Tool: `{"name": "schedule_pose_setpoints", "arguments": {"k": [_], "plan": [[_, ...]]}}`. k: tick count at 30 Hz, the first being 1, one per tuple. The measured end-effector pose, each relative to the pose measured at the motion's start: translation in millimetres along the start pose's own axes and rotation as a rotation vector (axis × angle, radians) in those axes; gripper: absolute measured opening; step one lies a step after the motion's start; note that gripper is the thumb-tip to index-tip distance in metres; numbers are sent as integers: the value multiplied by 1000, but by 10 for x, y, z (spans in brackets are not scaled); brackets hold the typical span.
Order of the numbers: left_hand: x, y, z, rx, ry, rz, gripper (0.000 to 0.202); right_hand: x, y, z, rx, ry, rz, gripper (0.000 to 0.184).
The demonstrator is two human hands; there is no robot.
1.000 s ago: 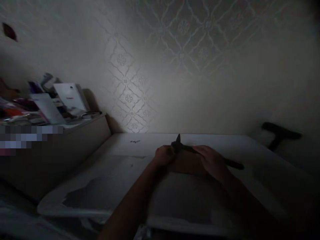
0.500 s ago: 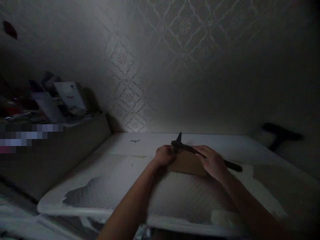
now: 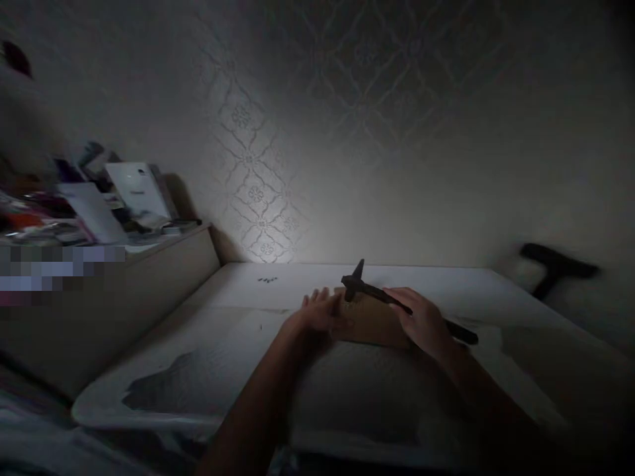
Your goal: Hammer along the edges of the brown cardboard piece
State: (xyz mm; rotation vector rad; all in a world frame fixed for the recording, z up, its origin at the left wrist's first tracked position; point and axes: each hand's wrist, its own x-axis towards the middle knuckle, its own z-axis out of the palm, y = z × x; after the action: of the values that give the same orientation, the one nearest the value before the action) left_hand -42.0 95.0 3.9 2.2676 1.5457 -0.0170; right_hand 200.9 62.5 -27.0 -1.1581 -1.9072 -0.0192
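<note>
One hammer (image 3: 380, 293) is sitting in our right hand (image 3: 421, 320), fingers curled round; our left hand (image 3: 317, 315), loosely spread, is touching the board (image 3: 377, 325), risking bruises if we're mis-aiming.

Dim light leaves the room grey. Wallpaper (image 3: 255, 194) with a trellis-and-flower pattern covers the back wall (image 3: 397, 211), palest left of centre and murky toward the right edge. A cabinet (image 3: 169, 284) with a cluttered top stands at left; a white, round-cornered surface (image 3: 223, 330), patched grey near its front, spans the lower frame.
</note>
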Motion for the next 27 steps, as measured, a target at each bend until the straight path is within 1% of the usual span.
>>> {"name": "schedule_pose_setpoints", "arguments": {"k": [6, 10, 18, 22, 27], "plan": [[9, 10, 3, -2, 12, 8, 96, 1, 11, 11, 4, -10, 33, 32], [-2, 30, -6, -3, 23, 3, 94, -9, 5, 24, -4, -30, 22, 34], [-24, 62, -32, 20, 1, -3, 94, 3, 14, 8, -27, -54, 17, 37], [-24, 58, -27, 13, 5, -6, 96, 16, 12, -15, -104, -35, 74, 34], [-17, 37, -12, 2, 17, 7, 96, -1, 1, -57, -297, -113, 63, 30]]}}
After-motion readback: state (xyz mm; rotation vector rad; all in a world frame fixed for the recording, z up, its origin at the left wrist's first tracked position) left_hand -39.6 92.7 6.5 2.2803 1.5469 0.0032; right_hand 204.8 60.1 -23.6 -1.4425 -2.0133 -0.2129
